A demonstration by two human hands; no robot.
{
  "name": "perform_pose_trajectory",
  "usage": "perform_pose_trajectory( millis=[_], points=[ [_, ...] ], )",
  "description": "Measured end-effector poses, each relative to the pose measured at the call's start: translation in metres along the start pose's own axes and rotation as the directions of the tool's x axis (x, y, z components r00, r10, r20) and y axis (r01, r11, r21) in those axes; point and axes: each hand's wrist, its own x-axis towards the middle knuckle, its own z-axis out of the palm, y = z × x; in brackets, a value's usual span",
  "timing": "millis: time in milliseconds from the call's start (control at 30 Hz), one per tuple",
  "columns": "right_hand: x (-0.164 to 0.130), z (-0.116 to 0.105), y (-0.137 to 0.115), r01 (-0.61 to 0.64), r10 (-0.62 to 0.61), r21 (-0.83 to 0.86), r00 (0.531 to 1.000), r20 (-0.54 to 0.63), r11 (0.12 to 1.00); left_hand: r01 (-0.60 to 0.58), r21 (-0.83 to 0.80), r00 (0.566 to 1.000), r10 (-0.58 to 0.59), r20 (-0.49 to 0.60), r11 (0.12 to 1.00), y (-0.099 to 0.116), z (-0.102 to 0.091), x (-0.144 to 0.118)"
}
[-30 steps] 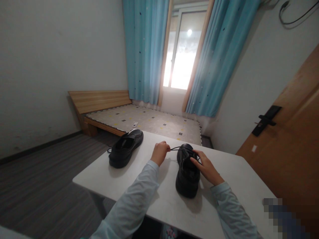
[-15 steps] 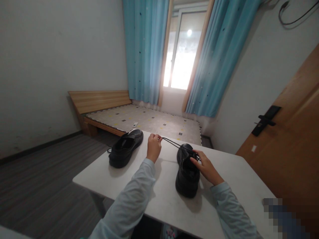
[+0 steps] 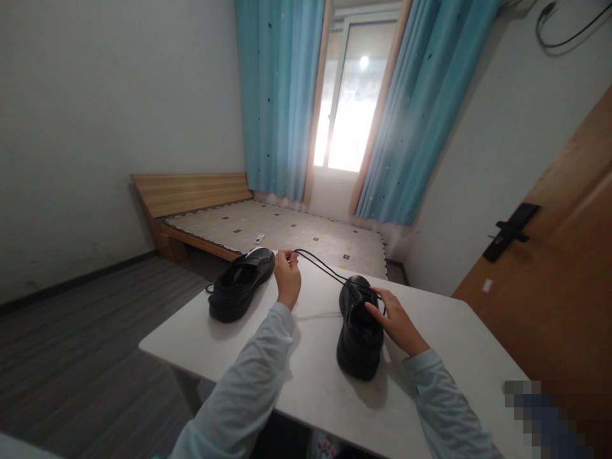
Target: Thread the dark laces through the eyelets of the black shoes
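Note:
A black lace-up shoe [image 3: 361, 344] stands on the white table [image 3: 315, 376], its toe pointing away from me. My left hand [image 3: 288, 277] pinches a black shoelace [image 3: 318, 260], which runs doubled from my fingers across to the front of this shoe. At the shoe's right side, my right hand [image 3: 394, 319] grips its upper near the opening, with thumb and fingers around the edge. Some of the lace shows by the right fingertips; whether they also hold it I cannot tell. A second black shoe [image 3: 234, 296] rests to the left, just beside my left hand.
Beyond the table is a low bed [image 3: 282, 223] with a patterned mattress and a small white remote [image 3: 259, 239] on it. A wooden door [image 3: 564, 255] is on the right. At the lower right lies a pixelated patch.
My left hand has moved a little left and away from me, drawing the lace longer, toward the other shoe. My right hand and both shoes have stayed in place.

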Motion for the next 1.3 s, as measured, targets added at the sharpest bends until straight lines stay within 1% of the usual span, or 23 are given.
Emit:
perform_pose_trajectory(
  millis=[33, 100, 167, 200, 267, 300, 500, 667, 733, 800, 867, 933, 1000, 1067, 1100, 1133, 1167, 1233, 1300],
  points=[
    [0.0, 0.0, 0.0, 0.001, -0.001, 0.001, 1.0, 0.002, 1.0, 0.041, -0.113, 0.999, -0.041, 0.005, 0.993, 0.0, 0.001, 0.0],
    [0.0, 0.0, 0.0, 0.003, -0.003, 0.002, 1.0, 0.007, 1.0, 0.126, -0.343, 0.992, -0.124, 0.028, 0.931, 0.001, 0.003, 0.0],
    [0.0, 0.0, 0.0, 0.003, -0.003, 0.003, 1.0, 0.009, 1.0, 0.202, -0.532, 0.978, -0.193, 0.073, 0.822, 0.003, 0.004, 0.001],
    [0.0, 0.0, 0.0, 0.003, -0.003, 0.002, 1.0, 0.007, 1.0, 0.236, -0.598, 0.97, -0.218, 0.104, 0.766, 0.005, 0.003, 0.002],
    [0.0, 0.0, 0.001, 0.004, -0.004, 0.001, 1.0, 0.001, 1.0, 0.284, -0.676, 0.957, -0.247, 0.153, 0.68, 0.008, 0.002, 0.003],
    [0.0, 0.0, 0.001, 0.004, -0.004, 0.0, 1.0, -0.002, 1.0, 0.295, -0.694, 0.953, -0.255, 0.163, 0.657, 0.009, 0.001, 0.003],
    [-0.001, 0.0, -0.001, -0.011, 0.011, -0.001, 1.0, 0.001, 1.0, 0.318, -0.734, 0.937, -0.319, 0.144, 0.601, 0.006, -0.006, 0.007],
    [-0.002, 0.0, 0.0, 0.003, -0.003, -0.005, 1.0, -0.008, 1.0, 0.361, -0.649, 0.917, -0.381, 0.118, 0.669, 0.008, -0.009, 0.009],
    [-0.002, 0.001, 0.001, 0.006, -0.006, -0.007, 1.0, -0.009, 1.0, 0.36, -0.648, 0.922, -0.363, 0.136, 0.672, 0.01, -0.008, 0.008],
    [-0.001, 0.001, 0.001, 0.005, -0.005, -0.007, 1.0, -0.006, 1.0, 0.336, -0.663, 0.935, -0.32, 0.151, 0.669, 0.013, -0.007, 0.007],
    [-0.001, 0.001, 0.001, 0.001, -0.001, -0.005, 1.0, 0.0, 1.0, 0.292, -0.651, 0.953, -0.266, 0.141, 0.7, 0.014, -0.006, 0.007],
    [-0.001, 0.001, 0.001, 0.0, 0.0, -0.002, 1.0, 0.002, 1.0, 0.227, -0.583, 0.973, -0.201, 0.109, 0.78, 0.014, -0.005, 0.006],
    [-0.001, 0.0, 0.0, 0.001, -0.001, 0.001, 1.0, -0.001, 1.0, 0.133, -0.439, 0.99, -0.1, 0.096, 0.888, 0.015, -0.005, 0.004],
    [0.0, 0.0, -0.001, 0.003, -0.003, 0.001, 1.0, -0.002, 1.0, 0.022, -0.239, 0.989, 0.014, 0.15, 0.971, 0.017, -0.004, 0.0],
    [0.0, 0.0, -0.001, 0.002, -0.002, 0.0, 1.0, -0.002, 1.0, -0.033, -0.135, 0.976, 0.061, 0.21, 0.99, 0.019, -0.004, -0.004],
    [0.0, 0.0, -0.002, 0.001, -0.001, -0.002, 1.0, -0.002, 1.0, -0.086, -0.037, 0.954, 0.093, 0.286, 0.996, 0.021, -0.003, -0.008],
    [0.0, 0.0, -0.002, -0.001, 0.001, -0.004, 1.0, -0.002, 1.0, -0.139, 0.048, 0.922, 0.112, 0.37, 0.989, 0.023, -0.002, -0.013],
    [0.0, 0.0, -0.002, -0.004, 0.004, -0.005, 1.0, -0.005, 1.0, -0.265, 0.18, 0.837, 0.133, 0.531, 0.947, 0.026, 0.001, -0.024],
    [0.001, 0.001, -0.002, -0.003, 0.003, -0.003, 1.0, -0.003, 1.0, -0.395, 0.267, 0.748, 0.139, 0.649, 0.879, 0.027, 0.005, -0.034]
  ],
)
